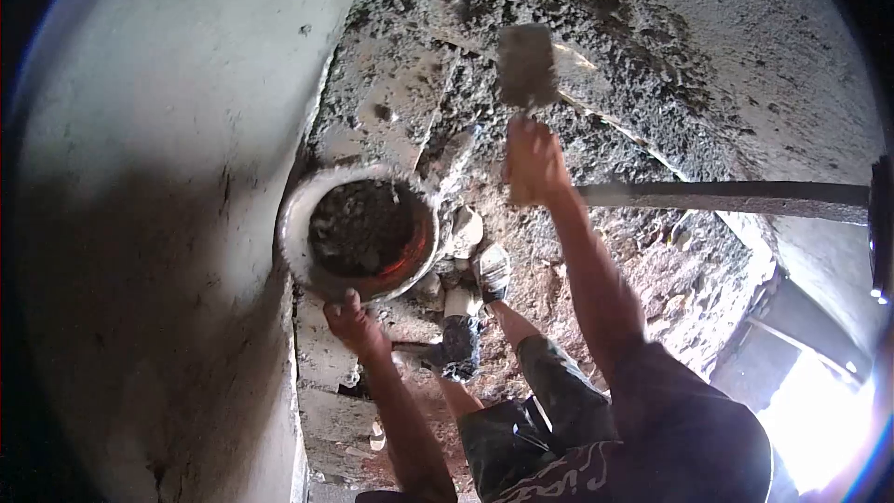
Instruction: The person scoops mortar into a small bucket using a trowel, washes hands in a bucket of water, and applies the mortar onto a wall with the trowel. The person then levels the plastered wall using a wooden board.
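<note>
My right hand [535,163] is closed round the handle of a trowel [527,65]. Its flat, squarish blade is grey with mortar and points away from me, over the rubble-strewn floor. My left hand [358,326] grips the near rim of a round basin [296,237], thumb over the edge and fingers hidden beneath. Grey, lumpy mortar [358,224] lies inside the basin, with a reddish patch of inner wall showing at its right side.
A smooth pale wall [177,130] rises close on the left of the basin. To the right, a long bar [726,196] crosses the view beyond my right forearm. My shoe [494,272] stands among rubble beside a pale and dark pipe-like piece [460,317]. Bright light enters at lower right.
</note>
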`<move>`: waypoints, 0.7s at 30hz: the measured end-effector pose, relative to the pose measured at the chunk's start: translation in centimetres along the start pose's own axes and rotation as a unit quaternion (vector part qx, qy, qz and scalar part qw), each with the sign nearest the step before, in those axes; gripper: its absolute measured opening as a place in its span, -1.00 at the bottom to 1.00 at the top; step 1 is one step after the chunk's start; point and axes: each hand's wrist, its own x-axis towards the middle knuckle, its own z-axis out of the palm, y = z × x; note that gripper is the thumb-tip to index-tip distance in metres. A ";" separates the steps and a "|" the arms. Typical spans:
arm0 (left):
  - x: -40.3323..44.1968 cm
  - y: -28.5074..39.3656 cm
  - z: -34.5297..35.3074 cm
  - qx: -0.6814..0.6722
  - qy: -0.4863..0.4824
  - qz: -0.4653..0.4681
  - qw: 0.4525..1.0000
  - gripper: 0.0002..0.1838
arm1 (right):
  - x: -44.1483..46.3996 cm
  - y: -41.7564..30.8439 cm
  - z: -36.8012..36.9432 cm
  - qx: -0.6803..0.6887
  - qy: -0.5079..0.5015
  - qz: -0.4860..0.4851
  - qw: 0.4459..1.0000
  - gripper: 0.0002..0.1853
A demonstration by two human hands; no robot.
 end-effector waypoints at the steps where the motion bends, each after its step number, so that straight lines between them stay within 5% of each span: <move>1: -0.2 0.6 -0.1 0.013 -0.018 0.009 1.000 -0.57 | 2.6 1.2 -1.3 -0.004 0.003 -0.002 1.000 -0.80; 3: 0.4 0.7 -0.6 0.021 -0.034 0.003 0.999 -0.54 | 6.7 3.5 -2.5 0.198 0.062 0.281 0.937 -0.71; 5: 1.1 0.5 -0.8 0.039 -0.043 -0.016 0.998 -0.48 | 11.1 6.4 -3.0 0.371 0.109 0.531 0.754 -0.54; 6: 1.6 0.4 -0.5 0.041 -0.042 -0.022 0.998 -0.48 | 12.9 9.5 -0.1 0.174 0.104 0.434 0.878 -0.64; 8: 1.8 0.3 -0.6 0.062 -0.034 -0.018 0.997 -0.48 | 14.4 7.3 2.9 0.324 0.204 0.343 0.858 -0.58; 9: 1.6 0.4 -0.5 0.050 -0.029 -0.027 0.998 -0.50 | 16.8 6.6 3.1 0.271 0.073 0.497 0.821 -0.57; 10: 1.7 0.5 0.3 0.042 -0.026 -0.019 0.999 -0.50 | 17.7 3.0 3.8 0.358 0.111 0.471 0.799 -0.56; 12: 1.0 1.0 0.4 0.081 -0.006 -0.022 0.996 -0.50 | 18.7 3.5 6.9 0.019 -0.002 0.263 0.965 -0.58; 15: 1.3 1.0 -0.4 0.072 -0.025 -0.032 0.997 -0.51 | 18.4 4.8 9.5 0.070 0.019 0.260 0.963 -0.65; 16: 1.7 0.8 -0.5 0.063 -0.041 -0.047 0.996 -0.50 | 17.1 -1.3 6.5 0.229 0.059 0.418 0.877 -0.69; 21: 1.1 1.1 0.4 0.049 -0.010 -0.022 0.999 -0.64 | 13.8 -4.0 5.5 0.352 0.082 0.516 0.777 -0.64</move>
